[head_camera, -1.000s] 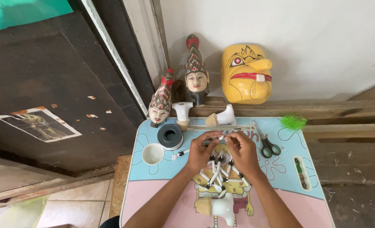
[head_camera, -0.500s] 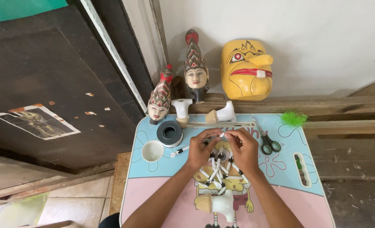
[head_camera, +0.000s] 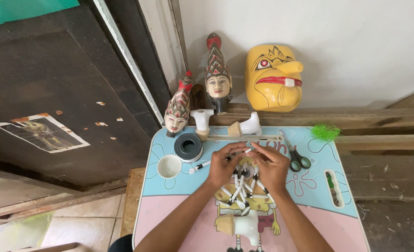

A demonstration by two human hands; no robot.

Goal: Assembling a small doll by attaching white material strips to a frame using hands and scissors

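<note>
My left hand and my right hand meet over the middle of a small pastel table with a cartoon print. Together they pinch a thin white stick between their fingertips. Under my hands lies a pile of several white sticks with black ends. Another such stick lies just left of my left hand. A white and tan carved piece rests on the table between my forearms.
A black ring-shaped roll and a white round lid sit at the table's left. Scissors lie at the right, green fibre beyond. Two carved puppet heads and a yellow mask stand against the wall.
My hands have stayed over the pile of sticks, with only small finger movements on the thin stick between them. The view has shifted slightly.
</note>
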